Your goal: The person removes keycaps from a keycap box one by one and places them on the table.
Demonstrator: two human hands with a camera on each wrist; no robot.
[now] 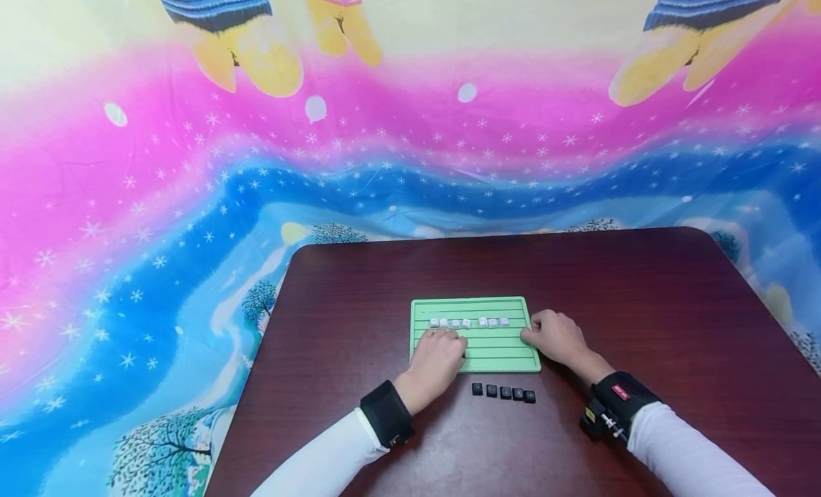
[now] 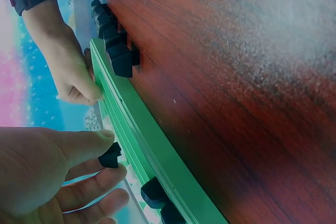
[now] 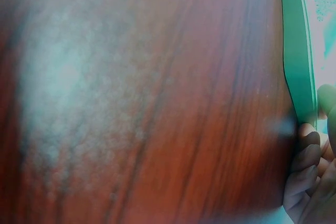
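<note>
A light green ridged board [image 1: 500,354] lies on the table. My left hand [image 1: 439,358] is over its left half, and in the left wrist view a black keycap [image 2: 110,156] is pinched between thumb and fingertips. Two more black keycaps [image 2: 153,192] sit on the board by the near edge, hidden under this hand in the head view. White keycaps [image 1: 456,324] stand in a row across the board's upper part, with a gap in the row. My right hand [image 1: 558,336] grips the board's right edge, thumb on top and fingers curled at the side.
Several loose black keycaps [image 1: 506,393] lie in a row on the dark wooden table [image 1: 346,304], just in front of the board's near edge. Behind the table hangs a colourful printed cloth [image 1: 410,140].
</note>
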